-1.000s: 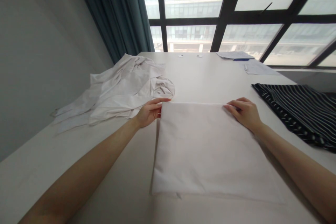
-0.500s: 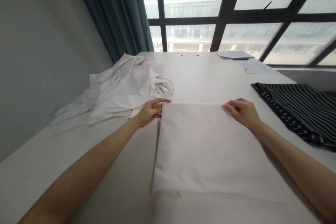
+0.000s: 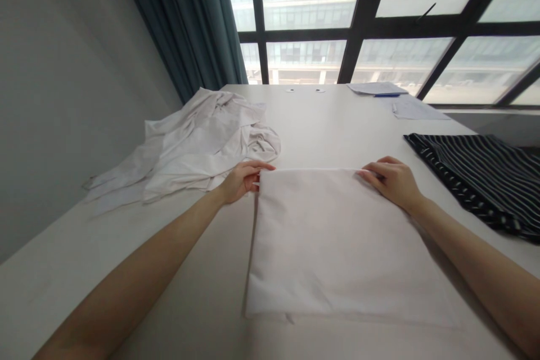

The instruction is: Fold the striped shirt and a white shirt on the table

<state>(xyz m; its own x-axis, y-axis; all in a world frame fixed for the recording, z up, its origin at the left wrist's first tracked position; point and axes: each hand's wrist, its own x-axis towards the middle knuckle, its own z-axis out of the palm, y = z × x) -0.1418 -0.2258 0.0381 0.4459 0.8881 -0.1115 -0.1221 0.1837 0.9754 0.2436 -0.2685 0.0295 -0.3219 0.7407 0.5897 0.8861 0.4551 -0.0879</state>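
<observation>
A folded white cloth (image 3: 337,242) lies on the white table in front of me, roughly square, with its far edge straight and a few soft creases near the front. At its far left corner, my left hand (image 3: 243,181) pinches the fabric, index finger along the top edge. My right hand (image 3: 391,181) grips the far right corner, thumb and fingers closed on it. What exactly lies under the fingers of each hand is partly hidden.
Left of the folded cloth is a rumpled heap of white fabric (image 3: 206,140). A black-and-white striped cloth (image 3: 493,180) lies at the right. Papers (image 3: 375,88) and a blue pen (image 3: 387,95) rest at the far right of the table (image 3: 312,124), before the windows.
The far edge of the folded cloth sits slightly nearer to me. Both hands keep their hold at the corners; little else differs.
</observation>
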